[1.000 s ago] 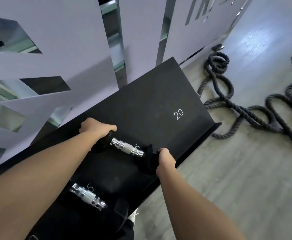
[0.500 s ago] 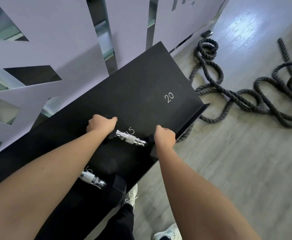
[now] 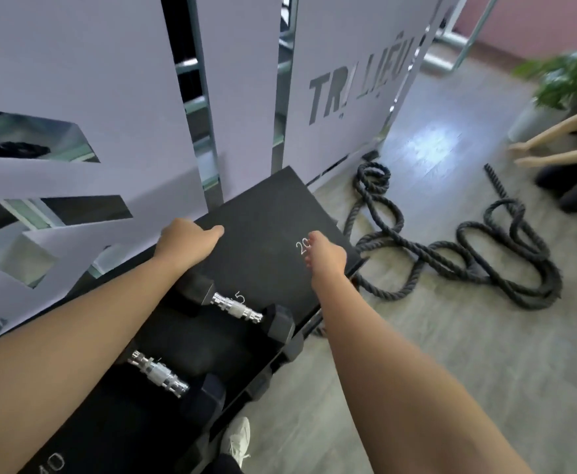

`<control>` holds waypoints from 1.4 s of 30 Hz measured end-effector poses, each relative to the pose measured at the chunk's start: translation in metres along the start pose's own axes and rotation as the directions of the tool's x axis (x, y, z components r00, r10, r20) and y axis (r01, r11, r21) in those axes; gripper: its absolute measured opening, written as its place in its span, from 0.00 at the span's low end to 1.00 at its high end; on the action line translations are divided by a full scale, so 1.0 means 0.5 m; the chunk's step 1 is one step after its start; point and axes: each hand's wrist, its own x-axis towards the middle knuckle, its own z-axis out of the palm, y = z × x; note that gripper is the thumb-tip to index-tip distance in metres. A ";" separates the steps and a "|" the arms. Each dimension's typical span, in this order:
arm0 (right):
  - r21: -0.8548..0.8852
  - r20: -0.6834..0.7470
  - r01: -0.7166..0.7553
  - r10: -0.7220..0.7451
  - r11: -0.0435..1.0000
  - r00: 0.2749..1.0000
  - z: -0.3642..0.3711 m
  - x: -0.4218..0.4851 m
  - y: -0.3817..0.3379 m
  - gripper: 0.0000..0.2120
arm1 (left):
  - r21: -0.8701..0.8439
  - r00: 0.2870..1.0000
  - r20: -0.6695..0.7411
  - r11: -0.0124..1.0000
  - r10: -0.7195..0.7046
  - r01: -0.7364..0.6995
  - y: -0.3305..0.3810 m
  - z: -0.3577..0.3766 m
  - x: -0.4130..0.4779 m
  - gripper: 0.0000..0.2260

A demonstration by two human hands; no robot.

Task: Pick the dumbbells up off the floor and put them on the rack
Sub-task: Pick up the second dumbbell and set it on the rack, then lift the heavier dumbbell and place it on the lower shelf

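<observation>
Two black hex dumbbells with chrome handles lie on the black sloped rack shelf (image 3: 263, 213). The farther dumbbell (image 3: 237, 308) rests by a white "15" mark; the nearer dumbbell (image 3: 158, 373) lies lower left. My left hand (image 3: 186, 241) hovers over the shelf above the farther dumbbell, fingers loosely curled, holding nothing. My right hand (image 3: 326, 256) is over the "20" mark near the shelf's right end, fingers loosely apart and empty. Neither hand touches a dumbbell.
A thick black battle rope (image 3: 451, 254) lies coiled on the grey floor right of the rack. A lilac partition wall (image 3: 348, 80) stands behind the rack. Another person's arms (image 3: 553, 148) and a potted plant (image 3: 560, 77) are at the far right. My white shoe (image 3: 237, 439) shows below.
Both hands have let go of the farther dumbbell's ends and moved up the shelf away from it. The dumbbell now rests on the rack. The camera has tilted up.
</observation>
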 end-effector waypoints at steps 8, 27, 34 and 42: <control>0.124 0.267 0.174 -0.201 0.977 0.942 -0.135 -0.156 -0.129 0.06 | -0.238 0.995 0.063 0.969 0.081 -0.064 0.083 -0.069 -0.292 0.13; -0.174 0.841 0.610 -0.205 0.773 0.500 -0.174 -0.843 0.358 0.06 | -0.212 0.962 -0.263 0.977 -0.067 0.010 -0.485 -0.273 -1.118 0.06; -0.230 0.940 0.891 -0.149 0.391 0.308 -0.154 -1.120 0.646 0.06 | -0.224 0.937 -0.327 0.973 -0.125 0.051 -0.856 -0.338 -1.364 0.03; -0.090 0.992 0.992 -0.077 0.092 0.097 -0.231 -1.287 0.790 0.09 | -0.076 0.921 -0.389 0.997 -0.012 -0.019 -1.033 -0.423 -1.519 0.06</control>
